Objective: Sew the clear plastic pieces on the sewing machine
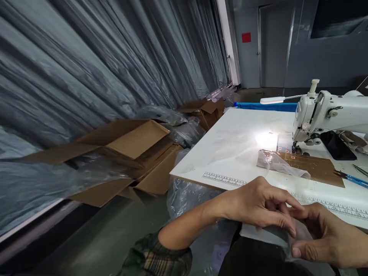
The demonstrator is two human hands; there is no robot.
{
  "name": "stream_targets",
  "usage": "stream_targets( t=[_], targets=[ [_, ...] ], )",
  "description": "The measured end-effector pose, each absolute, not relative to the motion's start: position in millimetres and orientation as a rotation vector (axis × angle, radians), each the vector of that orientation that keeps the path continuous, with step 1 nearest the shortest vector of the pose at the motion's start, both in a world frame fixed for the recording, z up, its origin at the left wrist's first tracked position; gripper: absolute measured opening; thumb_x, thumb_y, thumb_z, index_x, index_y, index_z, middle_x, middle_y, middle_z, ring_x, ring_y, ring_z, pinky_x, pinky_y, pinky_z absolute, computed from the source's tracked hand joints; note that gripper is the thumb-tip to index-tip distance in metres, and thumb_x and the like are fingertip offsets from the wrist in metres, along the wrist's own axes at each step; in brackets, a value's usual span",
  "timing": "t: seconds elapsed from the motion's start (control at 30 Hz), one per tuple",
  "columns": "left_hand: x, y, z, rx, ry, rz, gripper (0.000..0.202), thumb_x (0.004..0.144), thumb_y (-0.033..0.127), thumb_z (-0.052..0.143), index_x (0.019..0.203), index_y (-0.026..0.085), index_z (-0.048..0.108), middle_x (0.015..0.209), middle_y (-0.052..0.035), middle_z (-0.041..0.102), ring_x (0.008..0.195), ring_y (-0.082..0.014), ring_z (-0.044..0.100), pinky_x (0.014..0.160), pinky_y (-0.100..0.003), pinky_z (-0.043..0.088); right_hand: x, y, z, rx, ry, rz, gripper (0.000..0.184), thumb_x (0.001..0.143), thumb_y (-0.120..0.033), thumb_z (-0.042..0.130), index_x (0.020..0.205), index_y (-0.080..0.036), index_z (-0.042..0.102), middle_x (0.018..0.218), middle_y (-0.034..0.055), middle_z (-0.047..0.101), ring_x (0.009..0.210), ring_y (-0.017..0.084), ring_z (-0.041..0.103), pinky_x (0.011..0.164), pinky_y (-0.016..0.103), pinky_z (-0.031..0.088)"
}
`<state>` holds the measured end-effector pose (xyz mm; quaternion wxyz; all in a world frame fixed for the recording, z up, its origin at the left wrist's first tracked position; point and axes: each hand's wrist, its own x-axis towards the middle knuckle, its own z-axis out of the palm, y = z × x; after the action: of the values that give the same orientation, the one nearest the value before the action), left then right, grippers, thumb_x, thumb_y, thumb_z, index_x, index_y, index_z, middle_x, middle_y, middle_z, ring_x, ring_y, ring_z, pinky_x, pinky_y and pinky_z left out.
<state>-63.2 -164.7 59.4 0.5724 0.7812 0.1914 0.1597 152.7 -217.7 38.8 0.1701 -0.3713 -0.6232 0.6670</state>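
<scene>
A thin, whitish sheer fabric (pixel 301 232) lies across my lap at the table's front edge. My left hand (pixel 264 205) pinches it between thumb and fingers. Close beside, my right hand (pixel 322 234) also grips the fabric, its thumb on top and its fingers bent behind. Beyond my hands, another sheer piece (pixel 283 165) rests on a brown strip (pixel 324 168) that reaches under the needle area of the white sewing machine (pixel 322 115). The machine's lamp (pixel 272 100) throws a bright spot on the tabletop.
The white table (pixel 212 153) has printed rulers along its front edge. Blue-handled snips (pixel 352 178) and a black phone (pixel 338 145) lie at the right. On the left floor stand open cardboard boxes (pixel 138 140) with clear plastic bags (pixel 186 130), below a grey curtain (pixel 115 57).
</scene>
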Motion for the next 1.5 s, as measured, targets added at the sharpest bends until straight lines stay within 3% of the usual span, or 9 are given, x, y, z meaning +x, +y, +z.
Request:
stream_targets(
  t=[0.17, 0.27, 0.4, 0.6, 0.77, 0.97, 1.17, 1.37, 1.5],
  targets=[
    [-63.0, -124.8, 67.5, 1.646, 0.437, 0.261, 0.052, 0.080, 0.031, 0.079, 0.127, 0.014, 0.067, 0.084, -0.0097, 0.079, 0.047, -0.0071, 0.059, 0.041, -0.015, 0.042, 166.6, -186.2, 52.1, -1.145, -1.821, 1.855, 0.051, 0.078, -0.068, 0.069, 0.091, -0.019, 0.073, 0.057, -0.0051, 0.040, 0.051, 0.008, 0.027, 0.046, 0.023, 0.019],
    [-64.7, -82.0, 70.0, 1.672, 0.485, 0.207, 0.058, 0.070, 0.029, 0.088, 0.123, 0.016, 0.069, 0.083, -0.0067, 0.079, 0.057, -0.0088, 0.065, 0.050, -0.016, 0.046, 170.8, -151.5, 52.1, -1.204, -1.766, 1.589, 0.056, 0.072, -0.073, 0.070, 0.082, -0.018, 0.072, 0.059, -0.0028, 0.045, 0.056, 0.011, 0.036, 0.051, 0.024, 0.026],
    [-66.2, -24.9, 58.6, 1.654, 0.737, 0.268, 0.039, 0.069, 0.028, 0.088, 0.103, 0.015, 0.076, 0.075, -0.0026, 0.076, 0.071, -0.0122, 0.069, 0.067, -0.021, 0.053, 169.4, -104.8, 38.4, -1.386, -1.672, 1.305, 0.064, 0.064, -0.083, 0.066, 0.069, -0.019, 0.062, 0.059, -0.0025, 0.045, 0.054, 0.011, 0.035, 0.049, 0.025, 0.025],
    [-58.1, 10.6, 18.9, 1.429, 0.958, 0.696, 0.021, 0.073, 0.026, 0.084, 0.075, 0.010, 0.071, 0.069, -0.0029, 0.071, 0.059, -0.0085, 0.062, 0.058, -0.020, 0.048, 164.1, -70.6, 10.1, -1.569, -1.812, 0.857, 0.057, 0.074, -0.077, 0.059, 0.075, -0.020, 0.065, 0.054, -0.0014, 0.048, 0.053, 0.015, 0.041, 0.048, 0.027, 0.030],
    [-55.6, 7.0, 5.4, 1.280, 0.987, 0.878, 0.020, 0.083, 0.028, 0.076, 0.081, 0.009, 0.071, 0.086, -0.0078, 0.075, 0.068, -0.0097, 0.067, 0.065, -0.022, 0.055, 154.1, -67.2, -4.6, -1.553, -1.600, 1.002, 0.062, 0.075, -0.081, 0.055, 0.077, -0.020, 0.063, 0.056, -0.0018, 0.049, 0.054, 0.014, 0.044, 0.050, 0.027, 0.035],
    [-56.8, -2.0, 4.4, 1.143, 0.980, 1.006, 0.024, 0.079, 0.031, 0.079, 0.087, 0.012, 0.066, 0.094, -0.0084, 0.076, 0.072, -0.0116, 0.069, 0.069, -0.027, 0.057, 133.2, -66.8, -1.3, -1.469, -1.361, 1.121, 0.067, 0.066, -0.090, 0.057, 0.065, -0.023, 0.055, 0.055, -0.0011, 0.052, 0.048, 0.012, 0.040, 0.044, 0.026, 0.033],
    [-56.3, -5.2, 10.7, 0.817, 0.774, 1.034, 0.032, 0.075, 0.028, 0.083, 0.080, 0.015, 0.055, 0.110, -0.0126, 0.075, 0.100, -0.0217, 0.073, 0.096, -0.038, 0.056, 132.6, -67.2, -10.3, -1.480, -1.085, 1.195, 0.056, 0.065, -0.079, 0.070, 0.071, -0.024, 0.060, 0.065, 0.0030, 0.059, 0.054, 0.016, 0.048, 0.047, 0.029, 0.040],
    [-50.7, -10.2, 12.5, 0.658, 0.689, 1.003, 0.028, 0.084, 0.018, 0.074, 0.080, 0.016, 0.047, 0.119, -0.0165, 0.070, 0.122, -0.0315, 0.066, 0.108, -0.046, 0.051, 140.6, -73.6, -14.6, -1.424, -0.935, 1.249, 0.056, 0.069, -0.077, 0.071, 0.081, -0.023, 0.063, 0.057, -0.0018, 0.050, 0.046, 0.010, 0.035, 0.039, 0.026, 0.029],
    [-47.2, -11.3, 9.4, 0.646, 0.720, 1.019, 0.022, 0.088, 0.014, 0.069, 0.083, 0.016, 0.047, 0.114, -0.0162, 0.072, 0.119, -0.0302, 0.068, 0.109, -0.048, 0.051, 136.9, -72.4, -8.9, -1.386, -0.971, 1.180, 0.060, 0.066, -0.080, 0.070, 0.079, -0.022, 0.063, 0.058, -0.0019, 0.051, 0.044, 0.009, 0.037, 0.038, 0.025, 0.029]
  ],
)
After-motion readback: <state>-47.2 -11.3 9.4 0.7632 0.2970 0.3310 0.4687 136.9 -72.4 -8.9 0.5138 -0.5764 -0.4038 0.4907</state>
